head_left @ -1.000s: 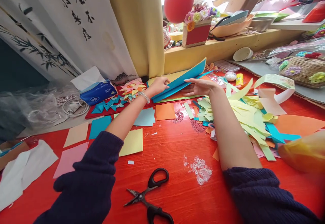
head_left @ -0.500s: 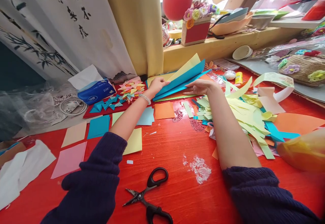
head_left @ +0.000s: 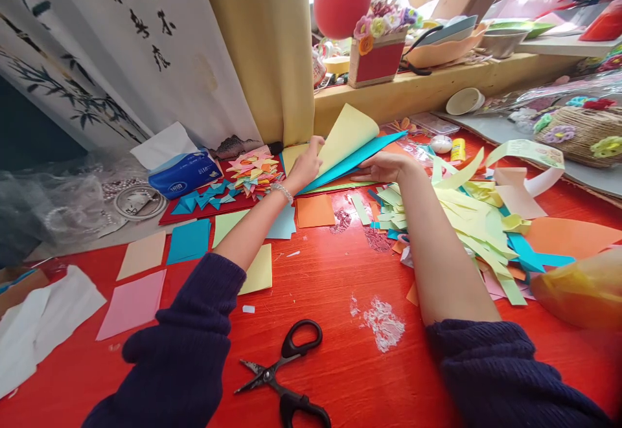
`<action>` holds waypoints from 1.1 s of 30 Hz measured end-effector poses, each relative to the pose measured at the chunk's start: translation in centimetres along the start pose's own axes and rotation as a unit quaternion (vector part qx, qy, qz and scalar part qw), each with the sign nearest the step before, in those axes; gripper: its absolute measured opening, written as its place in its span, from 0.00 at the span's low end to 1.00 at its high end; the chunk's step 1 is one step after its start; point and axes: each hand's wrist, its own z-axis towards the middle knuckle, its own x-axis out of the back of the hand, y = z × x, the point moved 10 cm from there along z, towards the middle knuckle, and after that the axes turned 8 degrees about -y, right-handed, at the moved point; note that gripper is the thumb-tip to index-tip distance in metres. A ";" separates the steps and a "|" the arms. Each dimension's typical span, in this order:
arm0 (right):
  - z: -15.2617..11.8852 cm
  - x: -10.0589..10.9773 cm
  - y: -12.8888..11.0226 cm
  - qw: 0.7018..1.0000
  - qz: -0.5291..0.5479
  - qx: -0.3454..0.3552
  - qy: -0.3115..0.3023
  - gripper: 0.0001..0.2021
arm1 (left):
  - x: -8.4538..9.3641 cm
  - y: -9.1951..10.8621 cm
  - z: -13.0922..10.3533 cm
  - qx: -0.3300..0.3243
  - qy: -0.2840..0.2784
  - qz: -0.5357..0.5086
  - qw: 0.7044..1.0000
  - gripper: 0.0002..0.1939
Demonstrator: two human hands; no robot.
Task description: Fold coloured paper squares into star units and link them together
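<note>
My left hand is closed at the left edge of a pale yellow sheet, which curls up at its far right corner. Beneath that sheet lie blue sheets, raised at the right. My right hand is under their right part, palm up, with its fingers partly hidden by the paper. An orange square and a light blue one lie just in front of the stack. Black scissors rest open on the red table.
Paper strips are heaped at the right. Coloured squares, small folded pieces and a blue tissue pack are at the left. Behind stand a flowered box and bowls. A glue stick is at the back right.
The blue sheet's raised upper edge has dropped, while the pale yellow sheet now stands curled above it. My left hand has shifted slightly right, its fingers more curled. My right hand has hardly moved.
</note>
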 end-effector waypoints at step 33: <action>-0.5 -0.6 -0.6 0.999 -0.041 -0.007 -0.005 0.16 | -2.0 2.8 -0.5 -0.014 -0.092 0.265 0.960 0.14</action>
